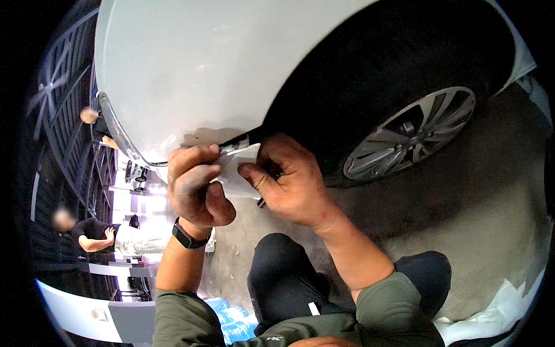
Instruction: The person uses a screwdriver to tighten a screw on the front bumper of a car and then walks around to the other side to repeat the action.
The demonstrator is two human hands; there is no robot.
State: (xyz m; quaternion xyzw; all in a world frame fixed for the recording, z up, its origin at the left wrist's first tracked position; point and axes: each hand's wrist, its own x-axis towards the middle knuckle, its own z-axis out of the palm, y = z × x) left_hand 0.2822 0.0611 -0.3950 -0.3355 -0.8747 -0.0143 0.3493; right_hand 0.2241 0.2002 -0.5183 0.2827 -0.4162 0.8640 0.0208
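Observation:
A white car body panel point(191, 63) fills the upper middle, curving down to the dark wheel arch. Below its lower edge a white bumper corner point(243, 165) stands slightly apart, with a dark gap and a small pale bracket-like piece between the two. My left hand point(199, 185) is closed at this gap, fingers curled beside the bumper corner; what they hold, if anything, is hidden. Thumb and fingers of my right hand point(292, 179) pinch the bumper corner's edge at the wheel arch. A short dark rod end point(261, 202) pokes out beneath that hand.
The car's wheel point(413, 136), with silver spokes, stands to the right. My bent knees point(283, 266) are below, over the concrete floor point(347, 243). Blue plastic point(234, 324) and white sheeting point(491, 315) lie near me. Two people, one a standing person point(95, 234), are at the left.

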